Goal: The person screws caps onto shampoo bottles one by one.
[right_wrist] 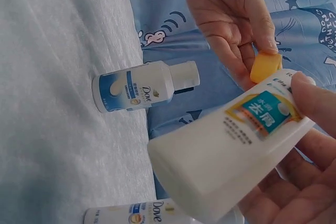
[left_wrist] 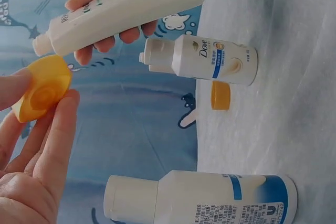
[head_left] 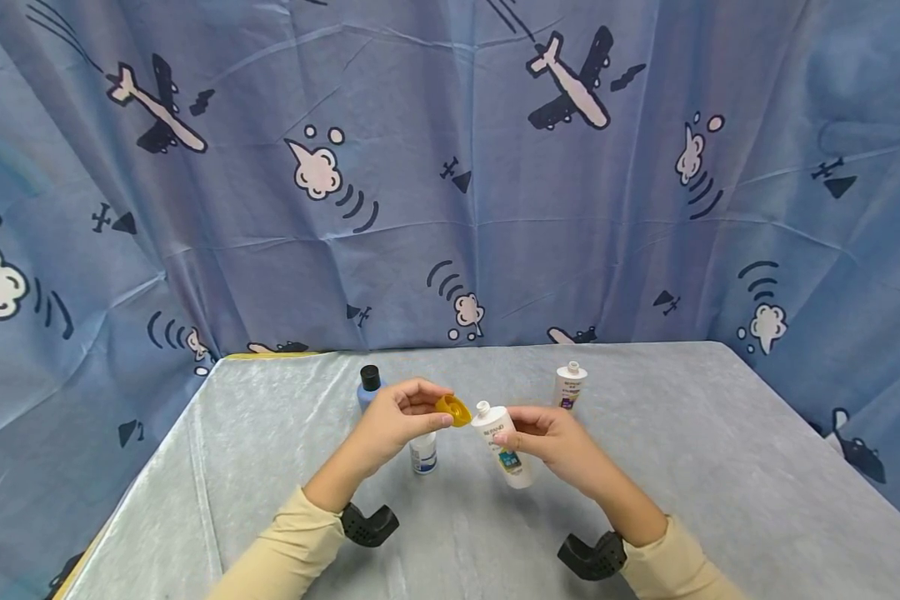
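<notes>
In the head view my left hand (head_left: pixel 399 415) pinches a yellow cap (head_left: pixel 453 410) between thumb and fingertips, its hollow inner side showing. My right hand (head_left: pixel 562 443) grips a white shampoo bottle (head_left: pixel 506 458) with a colourful label, thumb across its front. The bottle leans left with its narrow neck bare, close beside the cap. From the left wrist, the bottle's neck (left_wrist: pixel 41 44) appears right at the cap's edge (left_wrist: pixel 44 87). The right wrist view shows the teal and orange label (right_wrist: pixel 260 114), with the cap partly behind the bottle's top.
On the grey-covered table (head_left: pixel 285 467), a blue bottle with a black cap (head_left: pixel 371 377) and a small white bottle (head_left: pixel 423 457) stand at left. Another uncapped white bottle (head_left: pixel 570 385) stands back right. An orange cap (left_wrist: pixel 221 96) lies near a Dove bottle (left_wrist: pixel 215 60). A patterned curtain (head_left: pixel 450 183) hangs behind.
</notes>
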`<state>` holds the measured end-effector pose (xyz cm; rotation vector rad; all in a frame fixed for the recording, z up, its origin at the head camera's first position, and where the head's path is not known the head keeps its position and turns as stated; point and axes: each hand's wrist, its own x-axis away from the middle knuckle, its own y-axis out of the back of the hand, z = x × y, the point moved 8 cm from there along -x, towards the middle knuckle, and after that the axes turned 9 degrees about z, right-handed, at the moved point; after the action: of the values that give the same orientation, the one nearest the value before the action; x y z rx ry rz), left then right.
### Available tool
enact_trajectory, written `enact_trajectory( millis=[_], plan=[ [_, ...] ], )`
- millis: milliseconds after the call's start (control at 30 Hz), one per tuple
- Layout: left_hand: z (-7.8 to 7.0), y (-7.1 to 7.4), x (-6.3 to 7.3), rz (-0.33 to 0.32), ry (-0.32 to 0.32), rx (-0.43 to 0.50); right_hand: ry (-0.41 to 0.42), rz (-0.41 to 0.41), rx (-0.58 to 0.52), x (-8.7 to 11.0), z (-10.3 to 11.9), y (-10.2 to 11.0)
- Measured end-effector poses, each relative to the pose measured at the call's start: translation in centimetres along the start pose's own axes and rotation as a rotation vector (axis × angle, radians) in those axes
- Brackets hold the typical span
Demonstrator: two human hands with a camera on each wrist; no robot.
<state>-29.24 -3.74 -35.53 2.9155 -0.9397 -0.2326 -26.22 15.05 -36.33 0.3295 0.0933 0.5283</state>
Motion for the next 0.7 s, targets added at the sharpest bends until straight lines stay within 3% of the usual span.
enact_trajectory(
  millis=[267, 700],
  plan=[
    [-0.2, -0.5, 0.2, 0.027, -0.01, -0.051, 0.041, 0.027, 0.1, 0.1, 0.6, -0.5],
    [-0.3, -0.9, 0.0, 0.017, 0.003, -0.033, 0.075, 0.059, 0.123, 0.3, 1.1, -1.0]
  ],
)
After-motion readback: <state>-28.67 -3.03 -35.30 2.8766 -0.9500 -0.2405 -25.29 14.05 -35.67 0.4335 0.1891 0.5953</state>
